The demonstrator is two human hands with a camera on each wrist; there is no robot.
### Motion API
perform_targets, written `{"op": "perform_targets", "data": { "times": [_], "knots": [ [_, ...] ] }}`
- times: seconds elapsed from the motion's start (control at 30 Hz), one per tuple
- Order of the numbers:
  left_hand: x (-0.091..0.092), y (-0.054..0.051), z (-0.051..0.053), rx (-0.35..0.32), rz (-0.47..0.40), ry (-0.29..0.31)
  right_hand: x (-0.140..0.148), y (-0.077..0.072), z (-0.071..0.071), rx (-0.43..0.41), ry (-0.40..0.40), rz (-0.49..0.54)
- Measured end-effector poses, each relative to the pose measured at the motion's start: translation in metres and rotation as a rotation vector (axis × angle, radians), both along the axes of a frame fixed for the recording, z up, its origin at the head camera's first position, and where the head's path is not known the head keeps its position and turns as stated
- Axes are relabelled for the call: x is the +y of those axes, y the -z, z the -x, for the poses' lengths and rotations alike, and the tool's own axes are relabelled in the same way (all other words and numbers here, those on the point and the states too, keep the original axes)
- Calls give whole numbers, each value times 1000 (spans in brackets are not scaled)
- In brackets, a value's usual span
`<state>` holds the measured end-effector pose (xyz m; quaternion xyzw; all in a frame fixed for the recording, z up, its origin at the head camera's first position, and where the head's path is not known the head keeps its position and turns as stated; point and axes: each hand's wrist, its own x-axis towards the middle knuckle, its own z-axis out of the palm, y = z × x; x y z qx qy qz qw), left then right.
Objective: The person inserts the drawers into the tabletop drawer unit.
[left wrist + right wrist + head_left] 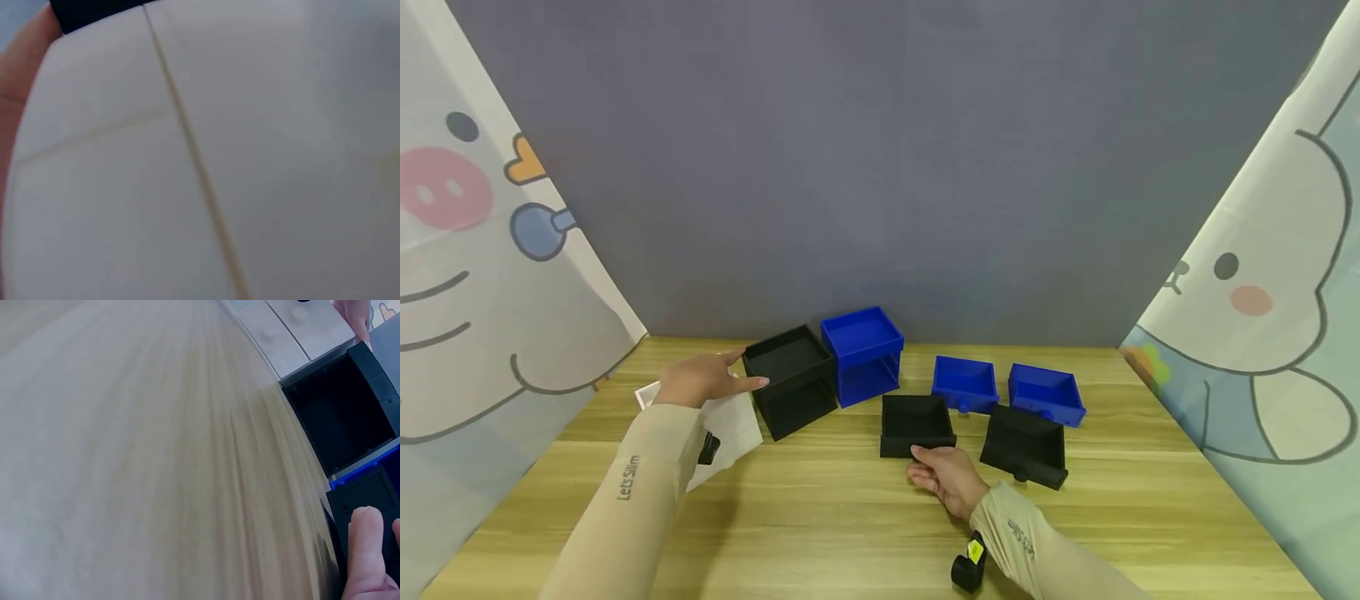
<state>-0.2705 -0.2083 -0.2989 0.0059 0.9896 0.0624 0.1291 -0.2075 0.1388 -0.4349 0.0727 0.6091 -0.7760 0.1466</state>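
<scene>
My right hand (951, 479) pinches the front of a small black drawer (917, 421), thumb on top and fingers curled below. The right wrist view shows that drawer's dark edge (356, 500) beside my fingers (365, 550). My left hand (700, 379) touches the left side of a black cabinet frame (786, 354), with thumb and forefinger stretched along it. The frame's front compartment (344, 415) is hollow. Under my left hand stands a white cabinet (741, 421), partly covered; its drawer fronts (94, 206) fill the left wrist view.
Right of the black frame stands a blue cabinet frame (865, 337) with a hollow front. Two blue drawers (964, 379) and a second black drawer (1026, 446) lie on the wooden table (820, 517) to the right. A grey panel (887, 167) rises behind.
</scene>
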Motion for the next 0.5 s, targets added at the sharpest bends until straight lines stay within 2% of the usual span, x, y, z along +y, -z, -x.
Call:
{"op": "perform_targets", "data": {
  "times": [0.23, 0.5],
  "knots": [
    [-4, 4, -3, 14, -33, 5, -2, -3, -3, 18, 3, 13],
    [-9, 14, -4, 79, -45, 32, -7, -5, -10, 23, -62, 31]
  ]
}}
